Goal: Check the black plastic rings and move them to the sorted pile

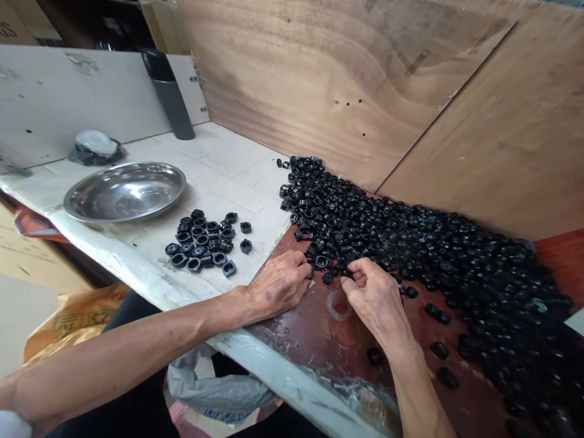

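My left hand rests on the edge of the red-brown board, its fingers curled closed around something dark that I cannot make out. To its right, my right hand has thumb and forefinger bent toward each other at the near edge of a large heap of small black plastic parts; what lies between the fingertips is too small to tell. Several black parts lie loose on the board around both hands. On the white surface at the left sits a smaller group of the same black parts.
A shallow steel bowl stands left of the small group. Behind it are a dark grey bottle and a wrapped bundle. A plywood panel rises behind the heap. A grey bag hangs below the table edge.
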Available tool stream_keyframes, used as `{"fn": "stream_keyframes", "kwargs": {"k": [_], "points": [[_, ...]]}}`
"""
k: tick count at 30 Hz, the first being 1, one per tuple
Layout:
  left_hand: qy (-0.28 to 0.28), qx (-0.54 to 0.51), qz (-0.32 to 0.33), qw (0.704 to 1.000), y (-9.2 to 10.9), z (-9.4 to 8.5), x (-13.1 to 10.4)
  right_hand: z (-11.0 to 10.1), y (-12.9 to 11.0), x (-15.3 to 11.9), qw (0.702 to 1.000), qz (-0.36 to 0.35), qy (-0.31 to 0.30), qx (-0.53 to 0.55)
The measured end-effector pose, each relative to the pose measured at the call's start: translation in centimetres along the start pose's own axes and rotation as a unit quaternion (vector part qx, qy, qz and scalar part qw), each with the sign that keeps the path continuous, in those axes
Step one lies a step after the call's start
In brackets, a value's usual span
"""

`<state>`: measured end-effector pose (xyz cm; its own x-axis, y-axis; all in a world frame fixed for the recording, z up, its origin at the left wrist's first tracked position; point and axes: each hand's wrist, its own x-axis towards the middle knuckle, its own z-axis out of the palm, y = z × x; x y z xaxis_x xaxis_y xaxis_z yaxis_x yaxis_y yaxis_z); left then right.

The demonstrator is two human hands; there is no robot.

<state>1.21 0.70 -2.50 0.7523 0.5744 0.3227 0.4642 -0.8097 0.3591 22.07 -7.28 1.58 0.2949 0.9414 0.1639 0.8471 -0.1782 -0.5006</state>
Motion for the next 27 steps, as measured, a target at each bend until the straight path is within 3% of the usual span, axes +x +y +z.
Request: {"fn": "stream_keyframes", "kwargs": {"k": [5,9,17,27], "points": [[0.034,-0.115,0.027,0.992,0.3,-0.6,-0.3,0.1,-2.5,-0.4,0.968,0.005,-0.071,0.240],[0.035,-0.206,-0.027,0.978,0.8,-1.2,-0.2,0.8,-3.5,-0.8,0.939,0.027,-0.092,0.329],[0.075,-0.321,-0.085,0.940,1.4,-2.2,0.1,0.6,-2.9,-1.1,0.950,0.002,-0.085,0.302],[0.091,-0.433,-0.080,0.893,1.2,-2.3,0.0,0.2,-3.1,-1.1,0.957,-0.084,-0.046,0.274]]}}
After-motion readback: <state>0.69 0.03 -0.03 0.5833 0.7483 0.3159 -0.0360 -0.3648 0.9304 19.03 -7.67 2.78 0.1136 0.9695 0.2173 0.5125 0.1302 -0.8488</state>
